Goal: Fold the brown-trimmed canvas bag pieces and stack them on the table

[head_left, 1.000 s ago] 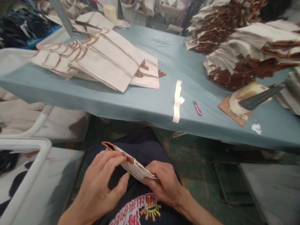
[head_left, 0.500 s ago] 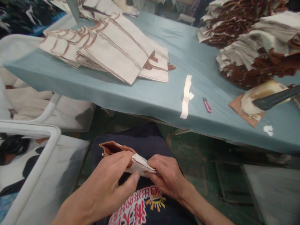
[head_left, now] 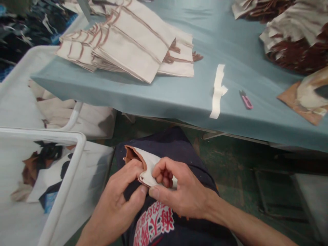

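Over my lap, both hands work a small cream cloth piece with a brown edge. My left hand pinches its near side, thumb and fingers closed on the fabric. My right hand grips the other side, fingers curled over the cream cloth and thumb underneath. The brown-lined opening of the piece points to the left.
A blue-covered table stands ahead. It carries a fanned stack of cream pieces with brown trim, a white strip, a small pink snipper and heaps of cream-and-brown pieces. A white-framed bin stands at my left.
My hands have drawn closer together and bunched the cloth piece. My right hand's fingers have curled over it. The view has tilted down and to the left.
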Demonstrator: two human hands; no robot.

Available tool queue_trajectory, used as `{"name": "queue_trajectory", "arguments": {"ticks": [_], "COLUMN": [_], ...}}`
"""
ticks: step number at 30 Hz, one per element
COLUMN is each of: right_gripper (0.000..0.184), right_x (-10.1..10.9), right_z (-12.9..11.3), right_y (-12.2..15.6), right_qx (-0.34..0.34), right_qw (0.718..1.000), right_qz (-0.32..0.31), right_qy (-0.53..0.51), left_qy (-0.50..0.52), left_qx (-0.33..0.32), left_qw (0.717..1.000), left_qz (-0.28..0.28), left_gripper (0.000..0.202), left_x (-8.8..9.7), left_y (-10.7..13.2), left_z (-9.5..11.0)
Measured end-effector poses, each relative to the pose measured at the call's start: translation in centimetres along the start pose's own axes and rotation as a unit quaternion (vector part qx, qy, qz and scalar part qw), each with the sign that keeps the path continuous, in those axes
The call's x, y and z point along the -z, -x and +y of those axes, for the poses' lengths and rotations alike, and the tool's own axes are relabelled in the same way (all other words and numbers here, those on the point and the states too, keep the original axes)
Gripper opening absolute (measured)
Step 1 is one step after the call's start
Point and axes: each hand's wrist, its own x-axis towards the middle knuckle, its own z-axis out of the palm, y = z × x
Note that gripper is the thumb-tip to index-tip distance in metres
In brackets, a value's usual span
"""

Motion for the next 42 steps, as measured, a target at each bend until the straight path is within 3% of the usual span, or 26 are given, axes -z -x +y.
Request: {"name": "queue_trajectory", "arguments": {"ticks": [6,13,20,27,35,42], "right_gripper": [0.026,0.03,0.024,0.023,0.016,0.013], "right_x": [-0.4,0.6,1.4,2.3,4.0,3.8], "right_z": [-1.1,-0.6,0.5,0.1,-0.1,0.0], "right_y": [-1.5,-1.1,-0.7,-0.4,-0.2,-0.1], "right_qx": [-0.092,-0.075,-0.016,0.054,0.197,0.201], "right_qw": [0.99,0.99,0.997,0.997,0.967,0.957], "right_qz": [-0.07,-0.086,-0.067,-0.045,-0.018,0.027], "right_qy": [-0.085,-0.079,-0.036,0.019,0.163,0.208], "left_qy": [0.034,0.042,0.057,0.054,0.071,0.051], "left_qx": [0.026,0.02,0.048,0.045,0.053,0.07], "left_qw": [0.999,0.999,0.997,0.997,0.996,0.996], "left_qz": [0.016,-0.009,-0.034,-0.017,-0.023,-0.003], "left_gripper": [0.015,0.017,0.02,0.021,0.012,0.014], "left_x": [0.5,0.7,0.1,-0.4,-1.0,-1.7], "left_y": [1.1,0.7,0.4,-0.2,-0.9,-1.6], "left_z": [0.2,0.4,-0.3,-0.2,0.6,0.7]}}
